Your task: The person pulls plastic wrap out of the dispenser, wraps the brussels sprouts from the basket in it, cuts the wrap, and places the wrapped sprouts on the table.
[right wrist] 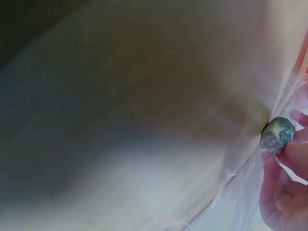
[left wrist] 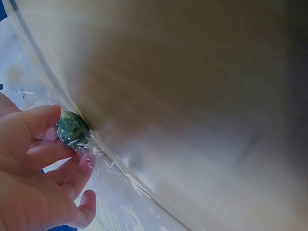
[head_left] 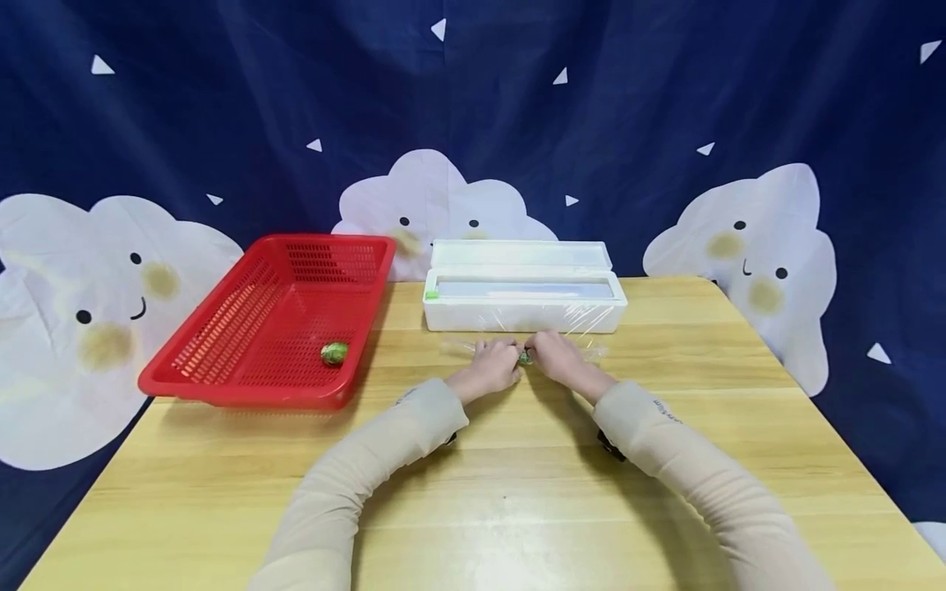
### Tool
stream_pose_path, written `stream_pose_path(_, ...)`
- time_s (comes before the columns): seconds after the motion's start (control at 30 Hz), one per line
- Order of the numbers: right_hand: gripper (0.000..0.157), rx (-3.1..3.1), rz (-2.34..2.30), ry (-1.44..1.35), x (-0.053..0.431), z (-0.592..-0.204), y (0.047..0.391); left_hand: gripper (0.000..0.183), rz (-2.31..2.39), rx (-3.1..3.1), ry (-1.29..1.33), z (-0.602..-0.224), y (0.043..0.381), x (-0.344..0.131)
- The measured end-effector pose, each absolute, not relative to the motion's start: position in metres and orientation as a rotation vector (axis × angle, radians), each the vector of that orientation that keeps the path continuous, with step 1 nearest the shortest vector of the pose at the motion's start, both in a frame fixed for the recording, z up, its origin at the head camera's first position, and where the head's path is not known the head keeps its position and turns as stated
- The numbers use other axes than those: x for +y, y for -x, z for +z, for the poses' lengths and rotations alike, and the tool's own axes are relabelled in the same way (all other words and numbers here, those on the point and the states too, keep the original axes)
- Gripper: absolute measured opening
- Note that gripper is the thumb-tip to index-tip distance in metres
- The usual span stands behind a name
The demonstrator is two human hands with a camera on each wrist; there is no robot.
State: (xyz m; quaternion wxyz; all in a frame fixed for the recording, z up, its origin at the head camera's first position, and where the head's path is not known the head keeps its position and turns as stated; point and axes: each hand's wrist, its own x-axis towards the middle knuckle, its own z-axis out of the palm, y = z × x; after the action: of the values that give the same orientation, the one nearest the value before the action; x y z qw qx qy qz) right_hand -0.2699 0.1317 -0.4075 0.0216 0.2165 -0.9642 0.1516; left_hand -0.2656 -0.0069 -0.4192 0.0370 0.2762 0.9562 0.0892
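Note:
Ahead of me on the table, both hands meet at a small green Brussels sprout (head_left: pixel 525 358) with clear cling film around it. My left hand (head_left: pixel 497 363) grips it from the left, thumb on one side and fingers on the other in the left wrist view. From the right, my right hand (head_left: pixel 557 357) holds the same sprout (right wrist: pixel 277 135) between thumb and fingers. Shiny, creased cling film (left wrist: pixel 127 202) spreads out from the sprout. A second Brussels sprout (head_left: pixel 334 354) lies inside the red plastic basket (head_left: pixel 247 394).
Just beyond the hands stands a long white box (head_left: pixel 517 316) with its lid raised, a green piece (head_left: pixel 432 295) at its left end. Film hangs over its front. Left of it is the red basket, and a dark blue cloud-print curtain (head_left: pixel 628 123) hangs behind the wooden table (head_left: pixel 502 509).

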Motion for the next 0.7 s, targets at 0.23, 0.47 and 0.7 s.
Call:
stream_pose_path(0.23, 0.012, -2.973, 0.455, -0.707, 0.1320, -0.4095, 0.2704, 0.053, 0.261, 2.934, -0.820, -0.4194, 0.2605, -0.0082)
stream_pose_path(0.47, 0.015, -2.929, 0.446, -0.680, 0.1335, -0.4128, 0.2694, 0.053, 0.281, 2.954, -0.767, -0.4199, 0.2587, -0.0092)
stream_pose_path(0.7, 0.020, -2.916, 0.437, -0.672, 0.1330, -0.4124, 0.2661, 0.050, 0.407, 2.973, -0.718, -0.4213, 0.2589, -0.0113)
